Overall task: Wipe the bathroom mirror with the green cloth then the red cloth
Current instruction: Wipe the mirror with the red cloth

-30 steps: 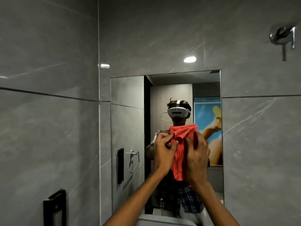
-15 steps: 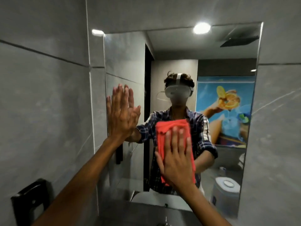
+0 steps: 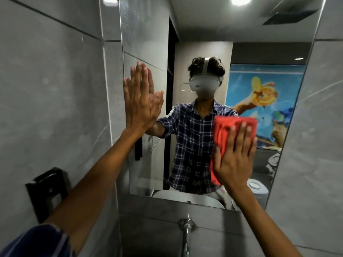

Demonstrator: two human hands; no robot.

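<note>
Red cloth (image 3: 225,132) is lying flat against the mirror (image 3: 204,34) toward four o'clock, where we are pressing it with our right hand (image 3: 234,160), fingers (image 3: 241,134) spread apart. We are bracing our left hand (image 3: 140,101) open at nine o'clock, fingers together, above the tap (image 3: 186,230).

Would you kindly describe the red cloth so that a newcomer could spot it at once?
Start at the large mirror on the grey tiled wall. Toward its lower right, the right hand presses flat against the glass. The red cloth is pinned under that palm, the only bright red thing here; the left hand, also on the glass, is bare.
</note>
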